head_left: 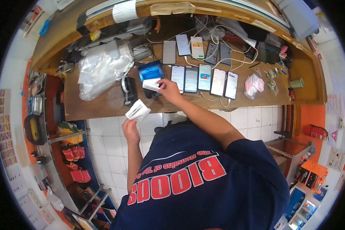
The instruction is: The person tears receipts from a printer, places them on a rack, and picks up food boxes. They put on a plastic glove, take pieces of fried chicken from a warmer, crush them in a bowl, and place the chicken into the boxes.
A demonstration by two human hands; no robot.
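My left hand (131, 131) is pinched on the lower end of a white paper slip (138, 110) with dark print, held up at the table's front edge. Further in, my right hand (171, 92) has its fingers closed on a folded white paper (151, 84). That paper overlaps a small black device (154, 94), whose shiny blue part (150, 71) lies just behind. Left of the device stands a black tape dispenser (129, 93) with a pale roll. Directly right of my right hand lies a phone (177, 76) with a lit screen.
Several more phones (204, 76) lie in two rows, some with white cables (234, 60) attached. Clear plastic bags (101, 67) are heaped at the left, and a small bag with pink-white contents (253, 85) lies right. A wooden shelf (172, 9) overhangs the back.
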